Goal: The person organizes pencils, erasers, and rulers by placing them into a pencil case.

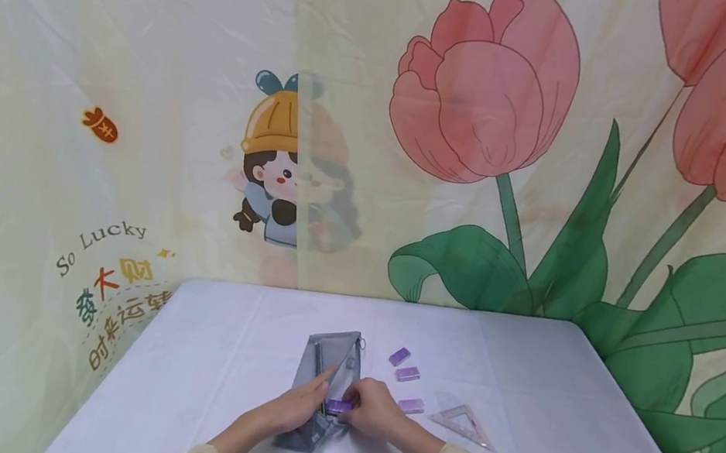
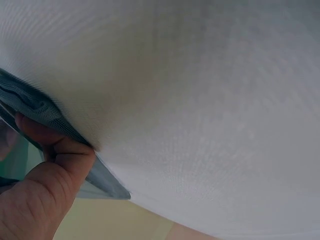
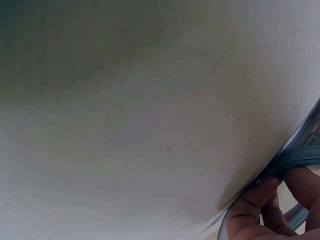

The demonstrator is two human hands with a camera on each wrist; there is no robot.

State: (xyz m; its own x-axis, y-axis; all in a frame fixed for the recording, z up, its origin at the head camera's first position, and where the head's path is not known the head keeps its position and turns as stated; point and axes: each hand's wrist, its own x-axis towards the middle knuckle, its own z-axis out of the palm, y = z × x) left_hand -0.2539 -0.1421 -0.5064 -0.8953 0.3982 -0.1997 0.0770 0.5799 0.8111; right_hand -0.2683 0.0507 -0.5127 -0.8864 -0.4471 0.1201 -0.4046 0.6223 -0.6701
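A grey see-through mesh pencil pouch (image 1: 296,436) lies on the table, a dark pen (image 1: 318,358) showing through it. My left hand (image 1: 297,405) grips the pouch's left side; in the left wrist view, thumb and finger pinch the pouch's edge (image 2: 107,180). Opposite it, my right hand (image 1: 374,408) has curled fingers at the pouch's right edge, and the right wrist view shows them pinching the zippered rim (image 3: 300,156). Between the hands sits a small purple block (image 1: 338,406), perhaps an eraser, at the pouch's mouth. Whether the right fingertips also touch it, I cannot tell.
Right of the pouch lie three more purple blocks, the farthest one (image 1: 399,356), a middle one (image 1: 407,374) and a nearer one (image 1: 410,406). Beside them is a clear set square (image 1: 467,425). A white cloth covers the table (image 1: 232,348); a printed curtain (image 1: 327,276) hangs behind.
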